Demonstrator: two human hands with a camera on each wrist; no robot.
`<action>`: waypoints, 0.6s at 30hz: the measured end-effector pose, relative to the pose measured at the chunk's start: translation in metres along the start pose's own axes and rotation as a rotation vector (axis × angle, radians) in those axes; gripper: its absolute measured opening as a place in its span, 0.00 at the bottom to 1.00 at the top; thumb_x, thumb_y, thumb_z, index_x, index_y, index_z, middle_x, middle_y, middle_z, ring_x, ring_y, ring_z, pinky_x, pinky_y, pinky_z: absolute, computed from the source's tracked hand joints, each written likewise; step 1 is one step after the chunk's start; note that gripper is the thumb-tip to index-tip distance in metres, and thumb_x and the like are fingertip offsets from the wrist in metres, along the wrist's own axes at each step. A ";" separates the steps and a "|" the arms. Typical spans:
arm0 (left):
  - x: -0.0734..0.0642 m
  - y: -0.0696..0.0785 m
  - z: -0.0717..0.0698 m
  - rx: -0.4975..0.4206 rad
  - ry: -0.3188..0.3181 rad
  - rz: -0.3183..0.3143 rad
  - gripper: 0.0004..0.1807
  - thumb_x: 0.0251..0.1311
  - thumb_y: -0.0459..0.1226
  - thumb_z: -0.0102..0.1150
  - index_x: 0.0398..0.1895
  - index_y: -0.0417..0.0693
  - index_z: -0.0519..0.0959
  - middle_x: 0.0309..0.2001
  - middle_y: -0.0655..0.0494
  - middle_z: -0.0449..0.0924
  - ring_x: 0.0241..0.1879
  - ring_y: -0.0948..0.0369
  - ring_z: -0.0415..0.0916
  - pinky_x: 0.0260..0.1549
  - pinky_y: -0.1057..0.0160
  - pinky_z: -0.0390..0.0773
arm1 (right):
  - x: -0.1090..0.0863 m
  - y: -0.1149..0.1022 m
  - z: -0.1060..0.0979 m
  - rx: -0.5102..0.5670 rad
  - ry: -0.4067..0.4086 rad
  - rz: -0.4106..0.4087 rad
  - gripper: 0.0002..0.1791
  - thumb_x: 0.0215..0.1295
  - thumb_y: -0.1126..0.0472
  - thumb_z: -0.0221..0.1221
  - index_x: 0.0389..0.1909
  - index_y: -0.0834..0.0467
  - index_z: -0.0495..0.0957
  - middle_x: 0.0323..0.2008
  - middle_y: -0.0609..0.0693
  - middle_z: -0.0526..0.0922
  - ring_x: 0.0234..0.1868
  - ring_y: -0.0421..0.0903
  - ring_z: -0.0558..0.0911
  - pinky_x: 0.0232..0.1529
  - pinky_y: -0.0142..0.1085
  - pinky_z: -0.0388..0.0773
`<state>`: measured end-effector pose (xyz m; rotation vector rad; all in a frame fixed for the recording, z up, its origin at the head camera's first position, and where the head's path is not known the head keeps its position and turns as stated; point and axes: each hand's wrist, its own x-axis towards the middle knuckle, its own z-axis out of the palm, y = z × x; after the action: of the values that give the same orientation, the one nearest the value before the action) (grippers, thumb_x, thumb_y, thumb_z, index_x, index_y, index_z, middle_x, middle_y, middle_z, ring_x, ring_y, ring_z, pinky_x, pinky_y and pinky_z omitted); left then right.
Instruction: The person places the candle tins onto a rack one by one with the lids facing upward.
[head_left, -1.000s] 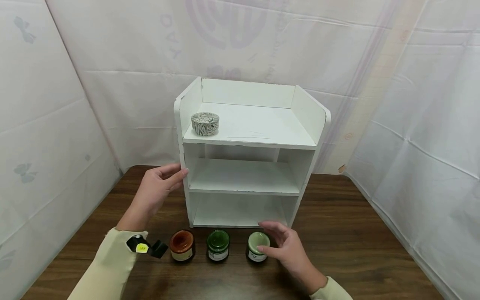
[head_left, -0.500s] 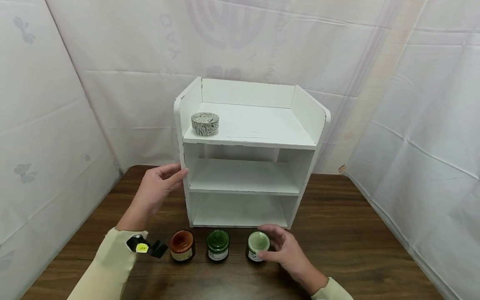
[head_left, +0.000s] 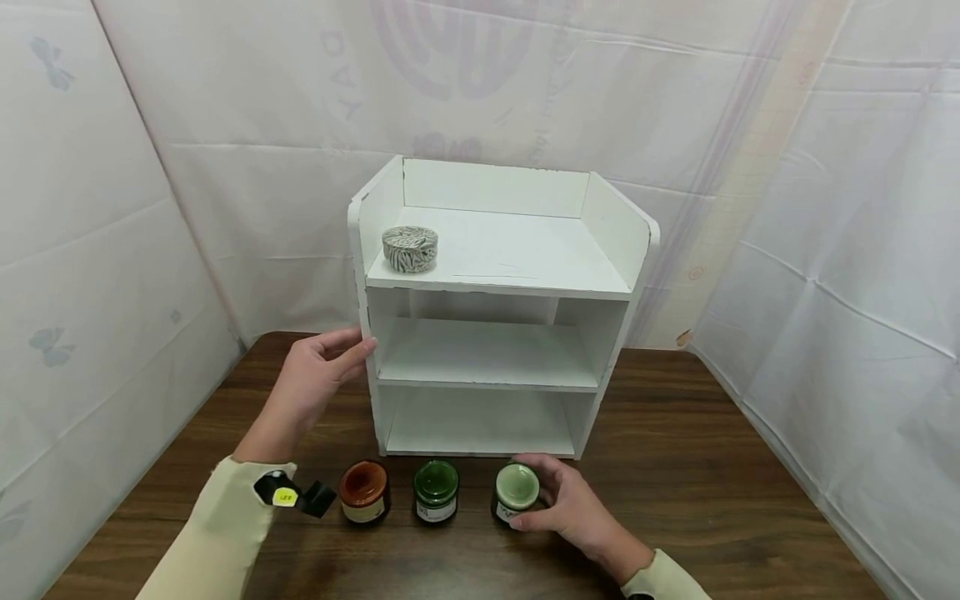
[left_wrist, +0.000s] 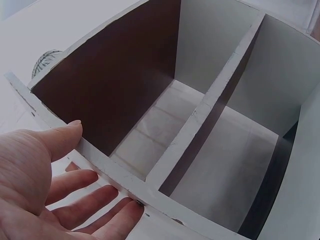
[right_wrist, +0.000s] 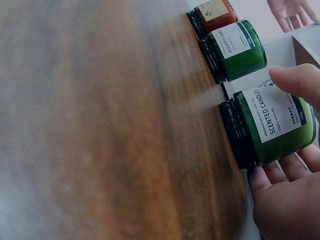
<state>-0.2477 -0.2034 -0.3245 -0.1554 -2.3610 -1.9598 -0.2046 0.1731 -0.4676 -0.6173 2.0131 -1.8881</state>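
My right hand (head_left: pixel 570 510) grips a light green scented candle jar (head_left: pixel 516 486) on the table, thumb on the near side by its white label and fingers round the far side. Its black lid (right_wrist: pixel 234 134) faces down against the wood. To the left stand a dark green scented candle jar (head_left: pixel 436 485) and an amber one (head_left: pixel 363 490), also lid-down. My left hand (head_left: pixel 315 371) rests at the left panel of a white shelf unit (head_left: pixel 487 287), its thumb at the front edge and its relaxed fingers along the outer side.
A round tin with a grey-white leafy pattern (head_left: pixel 410 249) sits on the top board's left front corner. Two lower compartments face the jars. White sheets (head_left: pixel 817 250) hang behind and beside the dark wooden table (head_left: pixel 697 467).
My right hand has closed round the light green jar, its thumb sliding from the top rim down to the label side. The left hand and the other jars stay put.
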 end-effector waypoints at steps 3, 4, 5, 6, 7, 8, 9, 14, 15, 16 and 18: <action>0.000 0.000 0.001 0.003 -0.001 0.002 0.38 0.71 0.51 0.61 0.75 0.40 0.66 0.73 0.39 0.67 0.51 0.78 0.79 0.52 0.75 0.81 | 0.000 0.000 -0.001 -0.003 -0.016 0.000 0.48 0.52 0.69 0.76 0.71 0.73 0.62 0.65 0.62 0.76 0.59 0.38 0.80 0.62 0.25 0.76; 0.000 0.000 0.001 0.002 0.000 0.002 0.37 0.71 0.52 0.61 0.75 0.40 0.66 0.73 0.40 0.67 0.51 0.78 0.79 0.52 0.75 0.81 | 0.000 0.000 -0.001 -0.003 -0.020 0.000 0.48 0.52 0.70 0.76 0.71 0.73 0.62 0.65 0.63 0.75 0.59 0.38 0.80 0.61 0.25 0.76; 0.000 0.000 0.001 0.003 0.000 0.004 0.37 0.71 0.52 0.61 0.75 0.40 0.66 0.73 0.40 0.67 0.51 0.78 0.79 0.52 0.75 0.81 | 0.000 0.000 -0.001 0.001 -0.023 0.001 0.47 0.52 0.70 0.76 0.71 0.73 0.62 0.65 0.64 0.75 0.59 0.38 0.80 0.61 0.25 0.76; 0.000 0.000 0.001 0.002 0.000 0.006 0.37 0.71 0.52 0.61 0.75 0.40 0.66 0.74 0.40 0.67 0.51 0.77 0.79 0.52 0.75 0.81 | 0.000 0.000 -0.001 0.004 -0.024 0.001 0.47 0.52 0.71 0.76 0.71 0.73 0.62 0.65 0.65 0.75 0.59 0.38 0.80 0.61 0.25 0.76; 0.000 0.000 0.001 0.000 -0.001 0.008 0.38 0.71 0.52 0.61 0.75 0.39 0.66 0.74 0.40 0.67 0.51 0.78 0.79 0.52 0.75 0.81 | 0.000 0.000 -0.001 0.005 -0.023 0.001 0.47 0.51 0.71 0.76 0.71 0.73 0.62 0.65 0.65 0.75 0.59 0.38 0.80 0.61 0.24 0.76; 0.000 0.000 0.001 -0.002 0.000 0.009 0.38 0.71 0.52 0.61 0.75 0.39 0.66 0.73 0.40 0.67 0.51 0.78 0.79 0.52 0.75 0.81 | 0.000 0.000 -0.001 0.007 -0.022 0.001 0.47 0.51 0.71 0.76 0.71 0.73 0.62 0.65 0.66 0.75 0.59 0.39 0.80 0.61 0.24 0.76; 0.000 0.000 0.001 -0.003 0.000 0.011 0.38 0.71 0.51 0.61 0.75 0.39 0.66 0.73 0.39 0.67 0.51 0.78 0.79 0.52 0.75 0.81 | 0.001 0.001 -0.001 0.010 -0.023 0.003 0.47 0.51 0.72 0.76 0.71 0.74 0.62 0.65 0.66 0.74 0.59 0.39 0.80 0.61 0.24 0.76; 0.000 0.000 0.001 -0.003 -0.001 0.015 0.39 0.71 0.52 0.61 0.75 0.37 0.66 0.73 0.39 0.68 0.51 0.78 0.79 0.52 0.75 0.81 | 0.002 0.002 0.000 0.002 -0.018 0.009 0.47 0.51 0.73 0.76 0.70 0.73 0.62 0.65 0.65 0.74 0.60 0.38 0.79 0.61 0.23 0.75; 0.000 0.000 0.001 -0.003 -0.003 0.015 0.39 0.71 0.52 0.61 0.75 0.38 0.66 0.73 0.39 0.67 0.51 0.78 0.79 0.52 0.75 0.81 | 0.002 0.002 0.000 0.000 -0.018 0.009 0.47 0.51 0.73 0.76 0.70 0.74 0.62 0.65 0.65 0.74 0.60 0.38 0.79 0.61 0.23 0.75; 0.000 0.000 0.001 -0.003 -0.004 0.015 0.39 0.71 0.52 0.61 0.75 0.38 0.66 0.73 0.39 0.67 0.51 0.78 0.79 0.52 0.75 0.81 | 0.002 0.002 0.001 -0.003 -0.017 0.009 0.47 0.50 0.72 0.76 0.70 0.74 0.62 0.65 0.65 0.74 0.60 0.38 0.79 0.61 0.23 0.75; 0.000 0.000 0.001 -0.002 -0.004 0.014 0.39 0.70 0.53 0.61 0.75 0.38 0.66 0.73 0.39 0.67 0.51 0.78 0.78 0.52 0.75 0.81 | 0.002 0.002 0.001 -0.006 -0.017 0.010 0.47 0.50 0.73 0.76 0.70 0.75 0.62 0.65 0.65 0.74 0.60 0.37 0.79 0.61 0.23 0.75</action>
<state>-0.2473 -0.2029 -0.3249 -0.1761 -2.3541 -1.9577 -0.2064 0.1711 -0.4695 -0.6221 2.0087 -1.8654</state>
